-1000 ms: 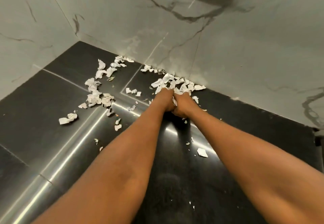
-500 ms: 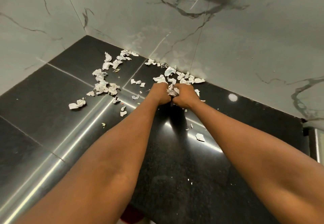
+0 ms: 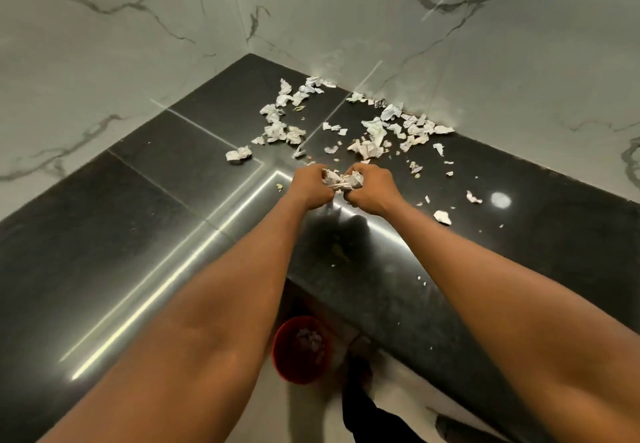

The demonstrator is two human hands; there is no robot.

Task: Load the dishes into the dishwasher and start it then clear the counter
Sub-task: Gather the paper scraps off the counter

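Torn white paper scraps [image 3: 375, 134] lie scattered over the far corner of the black polished counter [image 3: 145, 234]. My left hand [image 3: 310, 184] and my right hand [image 3: 372, 186] are pressed together above the counter, both closed around a bunch of crumpled paper scraps [image 3: 341, 179] held between them. More scraps [image 3: 280, 124] lie to the left of the hands, and single bits [image 3: 442, 216] lie to the right.
White marble walls [image 3: 138, 44] close the counter on the left and at the back. Below the counter's front edge a red bin [image 3: 301, 349] with paper in it stands on the floor. My dark trouser leg [image 3: 367, 408] is beside it.
Both hands have drawn back from the scrap pile at the wall toward me, carrying a bunch of scraps. The view has tilted down, so the red bin now shows.
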